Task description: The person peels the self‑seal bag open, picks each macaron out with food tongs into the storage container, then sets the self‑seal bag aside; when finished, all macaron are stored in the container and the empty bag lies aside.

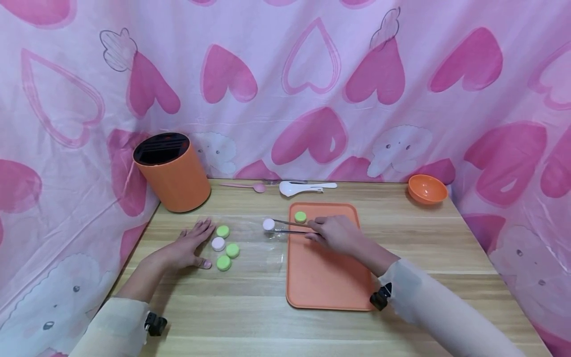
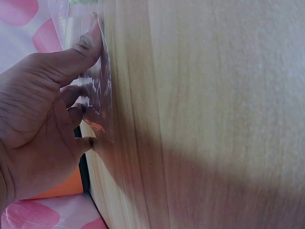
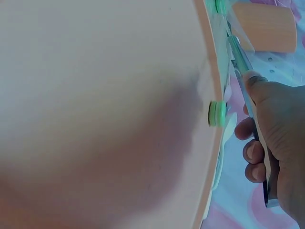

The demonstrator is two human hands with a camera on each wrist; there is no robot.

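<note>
My right hand [image 1: 336, 234] grips metal tongs [image 3: 248, 71], whose tips hold a pale pink macaron [image 1: 268, 224] just left of the orange tray [image 1: 330, 277]. One green macaron [image 1: 300, 216] sits near the tray's far left corner. My left hand [image 1: 185, 246] rests with fingers spread at the left edge of a clear plastic sheet or bag [image 1: 260, 255]; in the left wrist view its fingertips press on the clear plastic [image 2: 97, 102]. Beside that hand, three green macarons [image 1: 224, 263] and one pale pink macaron [image 1: 218, 244] lie grouped on the plastic.
An orange knife block [image 1: 178, 178] stands at the back left. Along the back edge lie a pink spoon [image 1: 258, 187], a fork [image 1: 270, 182] and a white spoon [image 1: 287, 188]. An orange bowl [image 1: 427, 190] sits at the back right. A heart-patterned curtain surrounds the wooden table [image 1: 223, 317].
</note>
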